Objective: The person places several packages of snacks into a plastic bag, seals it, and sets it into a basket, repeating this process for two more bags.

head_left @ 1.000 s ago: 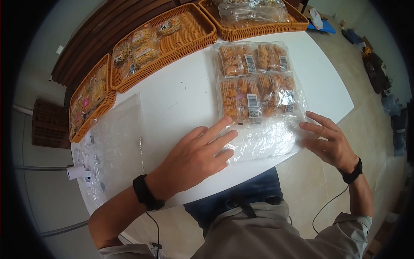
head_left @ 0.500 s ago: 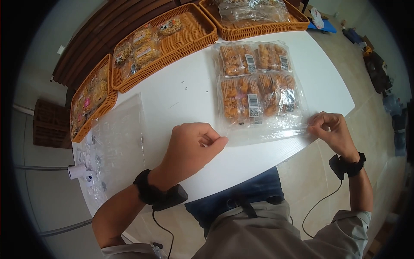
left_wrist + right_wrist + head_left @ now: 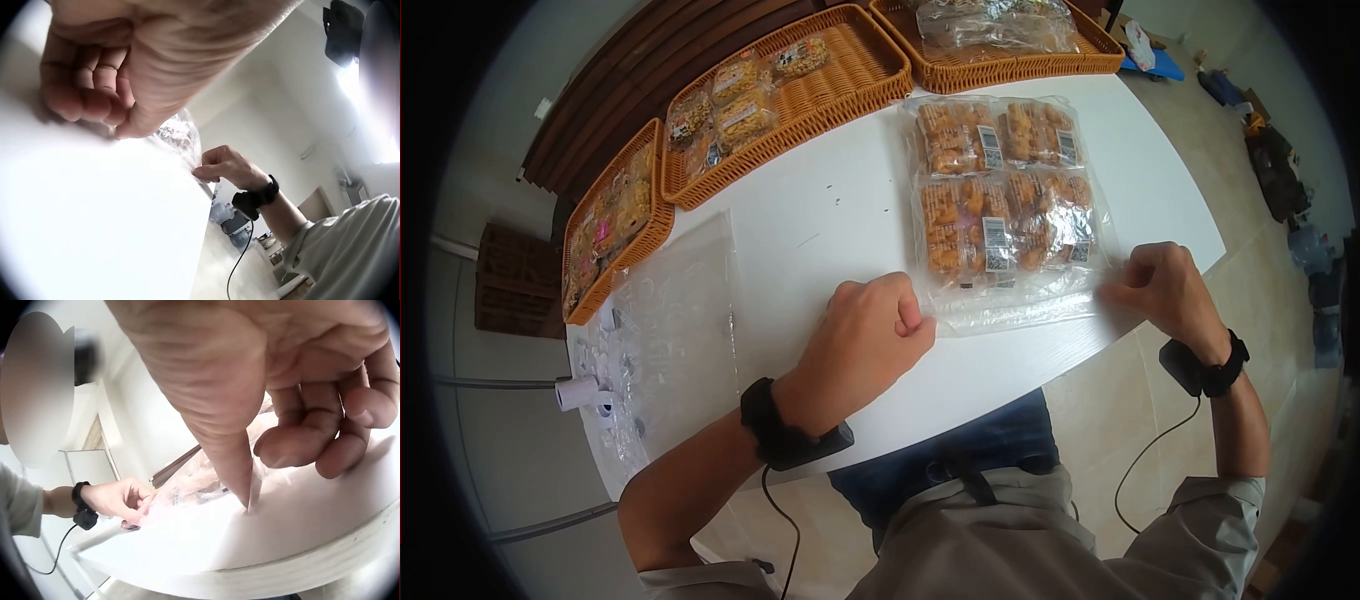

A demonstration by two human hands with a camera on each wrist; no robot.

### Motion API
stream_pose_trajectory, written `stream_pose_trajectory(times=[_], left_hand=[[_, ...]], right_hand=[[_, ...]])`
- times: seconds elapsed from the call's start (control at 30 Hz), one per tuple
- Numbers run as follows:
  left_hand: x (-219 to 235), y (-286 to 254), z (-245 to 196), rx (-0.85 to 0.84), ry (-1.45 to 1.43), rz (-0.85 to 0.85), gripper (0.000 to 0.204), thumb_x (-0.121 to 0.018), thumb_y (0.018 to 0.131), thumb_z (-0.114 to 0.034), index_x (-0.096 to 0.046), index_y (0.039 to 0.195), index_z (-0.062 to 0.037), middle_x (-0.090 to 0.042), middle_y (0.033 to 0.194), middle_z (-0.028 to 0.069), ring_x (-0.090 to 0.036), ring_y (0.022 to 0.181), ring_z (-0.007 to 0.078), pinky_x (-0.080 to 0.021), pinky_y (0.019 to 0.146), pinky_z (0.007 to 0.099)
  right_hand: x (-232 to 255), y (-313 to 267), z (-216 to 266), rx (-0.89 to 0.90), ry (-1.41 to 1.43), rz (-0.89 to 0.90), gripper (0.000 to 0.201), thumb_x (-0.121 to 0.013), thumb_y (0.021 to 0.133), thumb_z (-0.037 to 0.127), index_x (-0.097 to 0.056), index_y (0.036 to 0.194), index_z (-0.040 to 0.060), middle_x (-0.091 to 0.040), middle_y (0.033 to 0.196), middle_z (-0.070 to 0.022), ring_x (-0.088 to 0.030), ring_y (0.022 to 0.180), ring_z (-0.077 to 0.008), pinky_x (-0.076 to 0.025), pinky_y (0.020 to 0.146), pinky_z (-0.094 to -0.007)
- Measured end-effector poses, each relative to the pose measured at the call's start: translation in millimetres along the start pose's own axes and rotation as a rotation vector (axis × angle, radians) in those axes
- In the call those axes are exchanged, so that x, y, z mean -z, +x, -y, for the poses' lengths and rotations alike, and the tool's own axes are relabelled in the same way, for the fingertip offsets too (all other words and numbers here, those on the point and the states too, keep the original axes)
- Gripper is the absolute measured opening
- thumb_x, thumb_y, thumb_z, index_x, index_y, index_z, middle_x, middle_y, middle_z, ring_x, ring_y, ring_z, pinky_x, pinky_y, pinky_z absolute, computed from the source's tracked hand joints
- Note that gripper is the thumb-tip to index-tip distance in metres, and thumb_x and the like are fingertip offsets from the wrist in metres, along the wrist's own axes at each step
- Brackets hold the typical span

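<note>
A clear plastic bag [image 3: 1020, 312] lies on the white table with four packs of orange-brown snacks [image 3: 960, 225] inside, in two rows, barcode labels facing up. At its near left corner the left hand [image 3: 865, 345] pinches the film between thumb and curled fingers. The right hand [image 3: 1170, 295] pinches the near right corner, thumb against the index finger. The bag's near edge stretches between both hands. In the right wrist view the right hand [image 3: 300, 406] has its thumb tip on the film, other fingers curled beside it. The left wrist view shows the left hand [image 3: 106, 75] low over the table.
Another clear bag [image 3: 685, 330] lies flat on the table's left side. Wicker trays [image 3: 845, 110] with packaged snacks line the far and left edges. White rolls [image 3: 578, 393] are at the left edge. Dark wrist straps with cabled devices are on both wrists.
Both hands, spread over the bag's near part a second ago, now pinch its near corners. The near edge has been folded or drawn away from the table's front edge.
</note>
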State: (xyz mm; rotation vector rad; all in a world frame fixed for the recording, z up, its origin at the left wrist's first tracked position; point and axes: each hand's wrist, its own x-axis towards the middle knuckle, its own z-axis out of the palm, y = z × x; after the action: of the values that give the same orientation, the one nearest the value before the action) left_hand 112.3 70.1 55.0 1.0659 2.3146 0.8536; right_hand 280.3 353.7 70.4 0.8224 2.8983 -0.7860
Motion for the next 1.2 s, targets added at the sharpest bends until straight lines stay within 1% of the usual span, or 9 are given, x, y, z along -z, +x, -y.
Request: stream_pose_trajectory(times=[0.07,0.17,0.2,0.3,0.47,0.57,0.7,0.9,1.2], left_hand=[[3.8,-2.2,-4.1,-0.085,0.112,-0.022,0.014,-0.073,0.082,-0.006,-0.061,0.085,0.0014,-0.060,0.066,0.0098,-0.061,0.060,0.0208,-0.048,0.056,0.0295],[-0.4,-5.1,-1.5,-0.586,0.403,-0.148,0.017,-0.069,0.080,-0.003,-0.059,0.094,0.0010,-0.057,0.081,0.0127,-0.061,0.076,0.0237,-0.050,0.066,0.0317],[-3.0,-11.6,-7.0,-0.623,0.557,-0.083,0.025,-0.064,0.080,-0.002,-0.063,0.105,0.0016,-0.057,0.097,0.0120,-0.059,0.091,0.0223,-0.049,0.076,0.0312],[-16.1,-7.2,-11.0,-0.774,0.702,-0.093,0.039,-0.062,0.081,-0.002,-0.062,0.120,0.0004,-0.057,0.102,0.0083,-0.057,0.094,0.0194,-0.049,0.078,0.0289],[-19.9,-1.4,-15.6,-0.763,0.866,-0.009,0.050,-0.061,0.082,-0.004,-0.058,0.132,-0.0011,-0.056,0.108,0.0045,-0.055,0.100,0.0156,-0.048,0.079,0.0260],[-17.0,-1.3,-22.3,-0.731,0.967,0.067,0.051,-0.060,0.083,-0.006,-0.056,0.134,-0.0015,-0.055,0.108,0.0035,-0.055,0.101,0.0146,-0.048,0.080,0.0249],[-17.7,-1.7,-25.2,-0.727,1.006,0.075,0.053,-0.060,0.083,-0.009,-0.054,0.135,-0.0011,-0.054,0.107,0.0027,-0.054,0.100,0.0142,-0.046,0.083,0.0243],[-18.0,-2.2,-24.6,-0.758,1.069,0.064,0.056,-0.059,0.083,-0.009,-0.053,0.138,-0.0003,-0.054,0.104,0.0018,-0.053,0.097,0.0130,-0.045,0.081,0.0235],[-15.8,-5.2,-24.3,-0.737,1.124,0.062,0.058,-0.059,0.085,-0.009,-0.051,0.142,-0.0038,-0.047,0.091,-0.0013,-0.050,0.091,0.0098,-0.042,0.076,0.0206]], right_hand=[[1.8,1.0,0.8,-0.016,-0.031,0.010,0.030,-0.083,0.074,0.019,-0.064,0.064,-0.0023,-0.057,0.055,-0.0099,-0.051,0.048,-0.0159,-0.041,0.048,-0.0312],[1.7,0.4,2.5,0.010,-0.087,-0.024,0.031,-0.083,0.073,0.019,-0.060,0.062,-0.0004,-0.057,0.055,-0.0104,-0.052,0.048,-0.0184,-0.041,0.048,-0.0320],[-0.1,-2.3,3.2,0.046,-0.110,-0.069,0.032,-0.083,0.072,0.018,-0.059,0.061,0.0002,-0.056,0.055,-0.0106,-0.052,0.048,-0.0203,-0.041,0.048,-0.0325],[-3.0,-13.2,9.2,0.166,-0.196,-0.172,0.027,-0.080,0.072,0.014,-0.057,0.064,0.0020,-0.056,0.057,-0.0102,-0.055,0.052,-0.0258,-0.043,0.051,-0.0344],[-19.8,-28.7,16.7,0.425,-0.354,-0.307,0.014,-0.070,0.075,0.003,-0.057,0.081,0.0043,-0.057,0.072,-0.0091,-0.059,0.069,-0.0265,-0.048,0.059,-0.0389],[-29.8,-40.8,28.2,0.597,-0.318,-0.354,0.016,-0.070,0.073,0.003,-0.058,0.085,0.0042,-0.058,0.079,-0.0090,-0.059,0.072,-0.0261,-0.048,0.060,-0.0386],[-50.1,-61.3,42.9,0.809,-0.168,-0.194,0.039,-0.072,0.076,0.009,-0.062,0.112,-0.0019,-0.063,0.109,-0.0129,-0.064,0.098,-0.0275,-0.052,0.081,-0.0385],[-63.8,-55.7,45.8,0.668,-0.088,-0.061,0.049,-0.070,0.088,0.022,-0.054,0.127,-0.0023,-0.056,0.130,-0.0168,-0.054,0.123,-0.0336,-0.044,0.105,-0.0438],[-39.6,-59.4,9.7,0.409,-0.285,-0.203,0.048,-0.074,0.085,0.022,-0.057,0.123,-0.0020,-0.059,0.124,-0.0186,-0.057,0.116,-0.0364,-0.049,0.098,-0.0442]])
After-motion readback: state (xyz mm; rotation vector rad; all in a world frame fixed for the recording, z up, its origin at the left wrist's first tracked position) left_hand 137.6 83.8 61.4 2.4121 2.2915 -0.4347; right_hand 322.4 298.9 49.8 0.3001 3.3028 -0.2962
